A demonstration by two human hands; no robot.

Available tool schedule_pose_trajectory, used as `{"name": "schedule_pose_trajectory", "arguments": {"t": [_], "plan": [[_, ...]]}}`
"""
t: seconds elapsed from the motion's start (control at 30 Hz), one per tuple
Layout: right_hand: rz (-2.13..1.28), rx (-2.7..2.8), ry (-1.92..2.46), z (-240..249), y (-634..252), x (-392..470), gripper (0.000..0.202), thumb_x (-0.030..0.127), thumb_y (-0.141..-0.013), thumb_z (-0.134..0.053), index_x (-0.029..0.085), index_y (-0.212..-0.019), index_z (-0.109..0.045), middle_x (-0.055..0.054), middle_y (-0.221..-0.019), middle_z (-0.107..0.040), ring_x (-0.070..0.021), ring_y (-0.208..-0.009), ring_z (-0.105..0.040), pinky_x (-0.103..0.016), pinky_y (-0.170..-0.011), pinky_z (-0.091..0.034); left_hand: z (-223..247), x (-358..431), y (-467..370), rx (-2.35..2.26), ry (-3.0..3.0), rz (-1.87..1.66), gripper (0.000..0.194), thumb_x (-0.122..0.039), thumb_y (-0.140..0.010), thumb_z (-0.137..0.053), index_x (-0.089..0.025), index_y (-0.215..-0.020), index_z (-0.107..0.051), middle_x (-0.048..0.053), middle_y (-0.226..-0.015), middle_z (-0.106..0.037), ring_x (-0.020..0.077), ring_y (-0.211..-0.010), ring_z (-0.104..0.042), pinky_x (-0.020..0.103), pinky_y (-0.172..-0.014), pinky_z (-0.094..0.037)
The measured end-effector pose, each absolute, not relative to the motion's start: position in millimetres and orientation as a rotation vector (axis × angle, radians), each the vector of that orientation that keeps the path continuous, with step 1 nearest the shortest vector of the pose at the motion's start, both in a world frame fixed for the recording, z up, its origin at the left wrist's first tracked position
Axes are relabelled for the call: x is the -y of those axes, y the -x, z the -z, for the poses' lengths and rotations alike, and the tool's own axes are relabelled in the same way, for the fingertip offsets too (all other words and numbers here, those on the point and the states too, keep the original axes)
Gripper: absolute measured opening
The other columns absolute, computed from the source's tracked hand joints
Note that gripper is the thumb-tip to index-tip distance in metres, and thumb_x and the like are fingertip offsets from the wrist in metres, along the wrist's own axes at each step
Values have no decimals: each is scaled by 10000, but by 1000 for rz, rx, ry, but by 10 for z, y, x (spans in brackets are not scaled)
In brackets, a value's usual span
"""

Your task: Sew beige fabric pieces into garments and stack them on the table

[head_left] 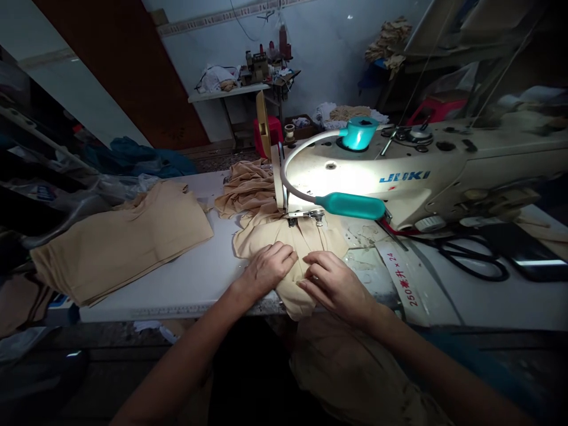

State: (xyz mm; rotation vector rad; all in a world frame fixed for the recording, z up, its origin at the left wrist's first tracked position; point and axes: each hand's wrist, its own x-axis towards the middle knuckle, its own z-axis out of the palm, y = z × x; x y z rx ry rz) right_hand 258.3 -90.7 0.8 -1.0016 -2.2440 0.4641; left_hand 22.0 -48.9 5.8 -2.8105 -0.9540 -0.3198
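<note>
A piece of beige fabric (295, 287) lies under the head of a white JUKI sewing machine (328, 177) and hangs over the table's front edge. On its left side, my left hand (271, 267) is closed, fingers bent and gripping the cloth just in front of the presser foot area. My right hand (335, 284) pinches the same cloth from the right, thumb and fingertips drawn together. The fingertips of both hands are close to each other but apart. A lit teal clip lamp (352, 205) hangs over the needle area; the needle itself is hard to make out.
Folded beige fabric pieces (128, 236) are stacked at the left of the table (177, 299). Crumpled beige cloth (248, 186) lies behind the machine head. Black scissors (473, 257) and a dark phone-like slab (532, 251) lie on the right. Another machine (257, 66) stands by the wall.
</note>
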Motion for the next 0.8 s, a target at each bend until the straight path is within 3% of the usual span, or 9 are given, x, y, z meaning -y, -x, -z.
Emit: {"name": "schedule_pose_trajectory", "arguments": {"t": [0.13,0.23,0.4,0.53,0.8], "plan": [[-442,2244,1022,29,-2578,938,147,286,-1071,-612,216,-941,-614,-144,-1221,-682,-307,-1146,-644,-473,-942,-567,-46,531,-196,1021,2845,349,249,-321,-1146,-503,-149,-1268,-636,96,-1068,-669,259,-1003,-634,383,-844,-552],[-442,2251,1037,25,-2572,926,97,295,-1072,-618,200,-1066,-637,-144,-1197,-684,-304,-1114,-642,-461,-926,-570,-54,593,-181,1043,2867,316,324,-366,-1138,-513,-142,-1351,-611,110,-1111,-666,273,-1027,-632,401,-864,-562],[-295,2395,1088,-25,-2489,833,428,405,-1098,-592,119,-1416,-590,-152,-1104,-672,-321,-1036,-612,-456,-875,-567,-32,679,-184,1079,2834,297,344,-314,-1123,-527,-127,-1402,-598,152,-1285,-667,290,-1109,-629,421,-906,-572],[-187,2519,1133,-79,-2423,777,474,504,-1096,-565,107,-1338,-657,-156,-1067,-654,-324,-1005,-597,-455,-875,-557,8,713,-130,1085,2820,312,342,-311,-1115,-543,-145,-1407,-610,157,-1366,-664,297,-1144,-630,435,-918,-579],[-237,2487,1132,-91,-2466,779,352,433,-1078,-623,166,-1301,-679,-162,-1159,-647,-326,-1071,-592,-446,-911,-548,16,748,206,970,2837,503,251,-329,-1108,-578,-181,-1287,-674,135,-1327,-708,305,-1325,-601,440,-1018,-551]]}}
